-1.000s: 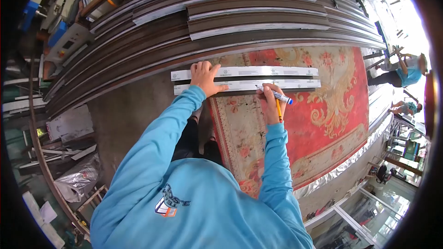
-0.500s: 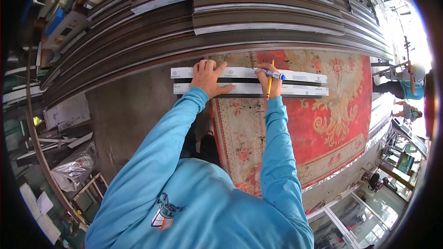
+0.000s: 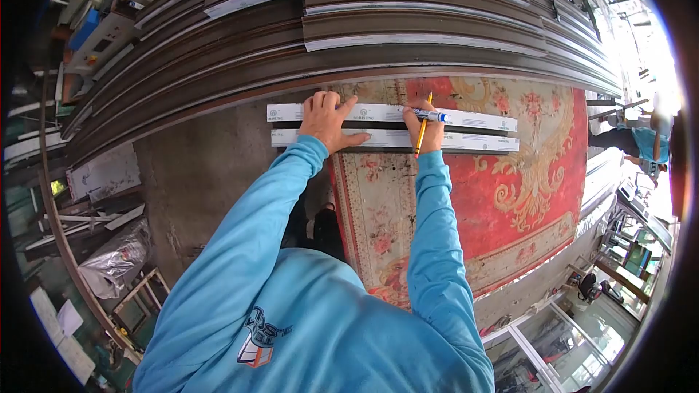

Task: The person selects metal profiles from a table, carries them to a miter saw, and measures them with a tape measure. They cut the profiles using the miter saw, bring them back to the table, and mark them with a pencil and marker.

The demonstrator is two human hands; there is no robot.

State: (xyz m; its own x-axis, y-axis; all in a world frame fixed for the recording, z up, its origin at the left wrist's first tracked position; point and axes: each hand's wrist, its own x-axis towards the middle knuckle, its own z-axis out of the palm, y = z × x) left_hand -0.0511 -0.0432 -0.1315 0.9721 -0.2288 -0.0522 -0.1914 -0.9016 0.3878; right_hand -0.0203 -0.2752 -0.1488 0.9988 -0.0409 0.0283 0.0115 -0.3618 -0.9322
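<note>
Two long narrow profiles lie side by side, each covered with white printed film: the far profile and the near profile. A dark gap runs between them. My left hand spans both, fingers bent over the far one and thumb on the near one. Farther right, my right hand is closed around a blue-and-white marker, whose tip end points left at the far profile. Whether the tip touches is too small to tell. A yellow pencil is also tucked between those fingers.
Long brown profiles are stacked across the far side. Beneath my work lies a worn red patterned carpet on a concrete floor. A foil-wrapped bundle sits at left. Another person stands at far right.
The marker has tilted flatter and the pencil's lower end has swung slightly left in my right hand. My left hand stays in place on the profiles.
</note>
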